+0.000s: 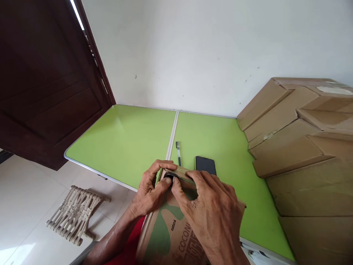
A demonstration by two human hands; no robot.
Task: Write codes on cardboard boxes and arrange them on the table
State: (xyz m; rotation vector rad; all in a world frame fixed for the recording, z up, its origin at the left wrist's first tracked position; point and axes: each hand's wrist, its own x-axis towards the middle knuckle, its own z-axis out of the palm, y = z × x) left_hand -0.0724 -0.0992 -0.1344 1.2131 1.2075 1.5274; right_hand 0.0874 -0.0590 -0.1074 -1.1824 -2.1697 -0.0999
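Note:
A brown cardboard box (pixel 168 235) with green print leans against the near edge of the green table (pixel 124 143). My left hand (pixel 150 191) curls round the box's top left corner, thumb pressed beside a small dark round thing (pixel 168 177) at the box's top edge. My right hand (pixel 212 213) lies over the top of the box, its thumb and forefinger pinching at the same dark thing. What that thing is I cannot make out.
A pen (pixel 178 151) and a black phone (pixel 205 165) lie on the table just beyond the box. Stacked cardboard boxes (pixel 300 147) fill the right side. A dark wooden door (pixel 46 81) stands at left, a woven stool (pixel 74 213) on the floor.

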